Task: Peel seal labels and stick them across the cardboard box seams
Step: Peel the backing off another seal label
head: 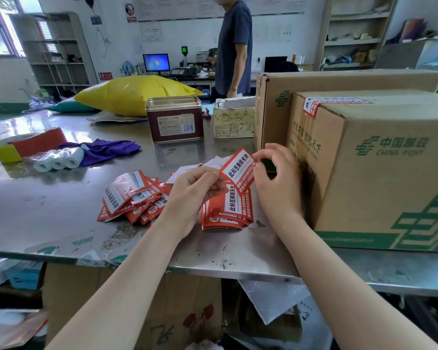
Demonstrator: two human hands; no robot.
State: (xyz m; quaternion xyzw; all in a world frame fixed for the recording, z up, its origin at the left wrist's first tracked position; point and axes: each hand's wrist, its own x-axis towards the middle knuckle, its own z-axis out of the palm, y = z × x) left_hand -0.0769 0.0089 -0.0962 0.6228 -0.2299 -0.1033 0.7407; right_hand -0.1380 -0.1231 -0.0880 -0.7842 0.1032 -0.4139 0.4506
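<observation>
My left hand [195, 189] pinches the lower left corner of a red and white seal label [239, 171], held above the steel table [48, 203]. My right hand [276, 173] pinches the label's upper right corner with thumb and forefinger. Under my hands lie a stack of red labels [228, 210] and a loose pile of them [132, 195] to the left. Right beside my right hand stands a China Post cardboard box [379, 173]. One red label [314, 106] is stuck over its top left edge. A second, larger box [339, 82] stands behind it.
A brown tin [175, 120] and a small yellowish box [234, 120] stand at the table's middle back. A purple cloth [106, 150], paper rolls [58, 160] and a red and yellow pack [23, 147] lie left. A yellow bag [134, 93] lies further back, and a person [234, 46] stands behind the table.
</observation>
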